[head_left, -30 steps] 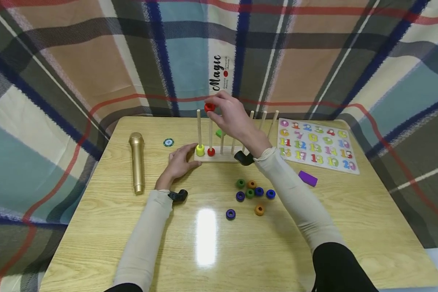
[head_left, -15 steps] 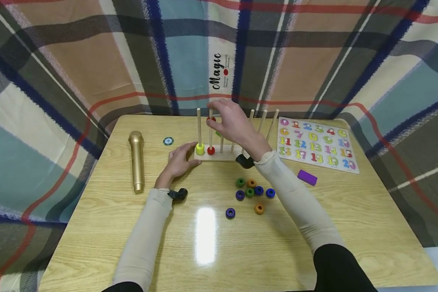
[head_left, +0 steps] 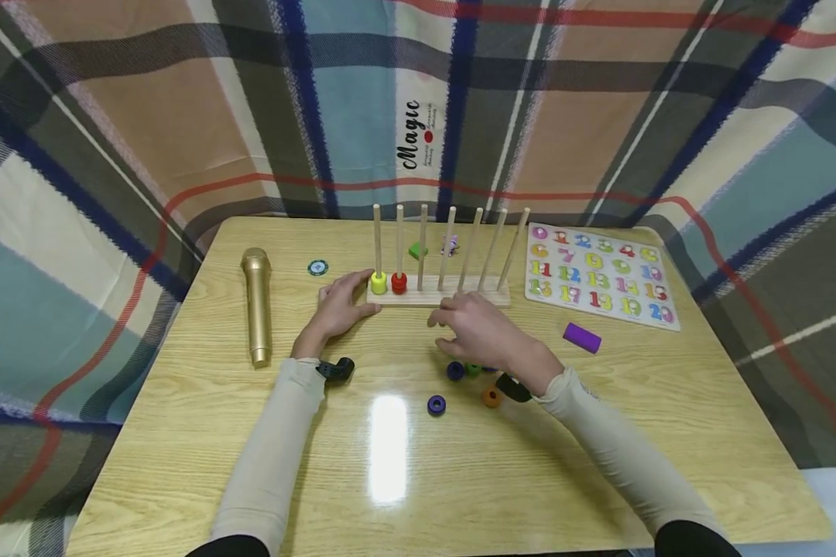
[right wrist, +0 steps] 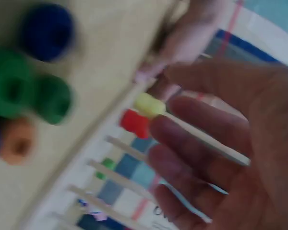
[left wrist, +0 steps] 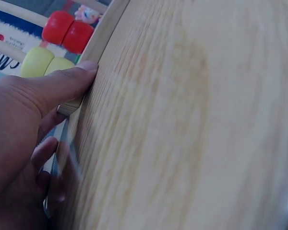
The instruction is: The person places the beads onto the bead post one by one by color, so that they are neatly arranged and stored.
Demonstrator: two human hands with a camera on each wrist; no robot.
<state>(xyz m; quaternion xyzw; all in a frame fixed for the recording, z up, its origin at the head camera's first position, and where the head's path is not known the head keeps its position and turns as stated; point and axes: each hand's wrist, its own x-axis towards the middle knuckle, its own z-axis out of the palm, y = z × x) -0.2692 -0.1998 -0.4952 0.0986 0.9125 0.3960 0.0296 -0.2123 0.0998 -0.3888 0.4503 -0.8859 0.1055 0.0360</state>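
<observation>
A wooden peg rack (head_left: 418,297) with several upright pegs stands near the back of the table. Two yellow beads (left wrist: 37,62) sit stacked on its leftmost peg. Beside them, two red beads (left wrist: 66,32) are on the second peg. My left hand (head_left: 339,308) holds the left end of the base, thumb on its front edge. My right hand (head_left: 484,333) hovers in front of the rack, fingers loosely bent and nothing between them. Under and around it lie loose beads: green (right wrist: 53,99), orange (head_left: 491,397) and dark blue (head_left: 436,405). The hand partly covers this group in the head view.
A gold microphone-shaped object (head_left: 256,309) and a poker chip (head_left: 317,268) lie to the left. Behind the pegs are a green block (head_left: 416,251) and a small figure (head_left: 450,245). A number board (head_left: 602,275) and a purple cylinder (head_left: 582,338) lie to the right.
My right hand lowered a red bead onto the second peg, let it go, and moved down toward the loose beads. My left hand stayed on the rack's end.
</observation>
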